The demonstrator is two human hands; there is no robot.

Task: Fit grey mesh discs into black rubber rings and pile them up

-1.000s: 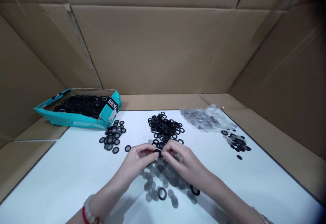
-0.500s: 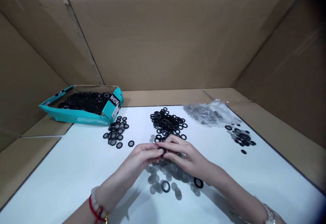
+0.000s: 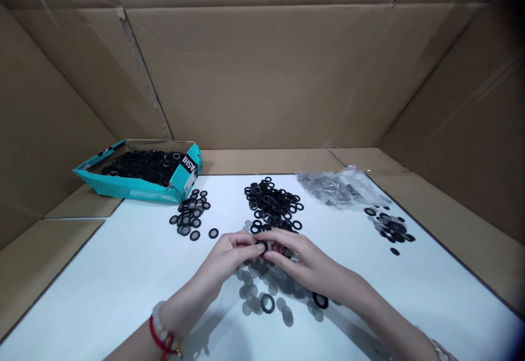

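The left hand (image 3: 227, 255) and right hand (image 3: 301, 260) pinch a small black rubber ring (image 3: 262, 246) between their fingertips, just above the white counter (image 3: 102, 290). If the fingers slip, it could drop among the loose black rings (image 3: 271, 203) close by.

A teal carton (image 3: 123, 190) and a clear plastic bag (image 3: 338, 188) sit before cardboard walls (image 3: 262, 76)
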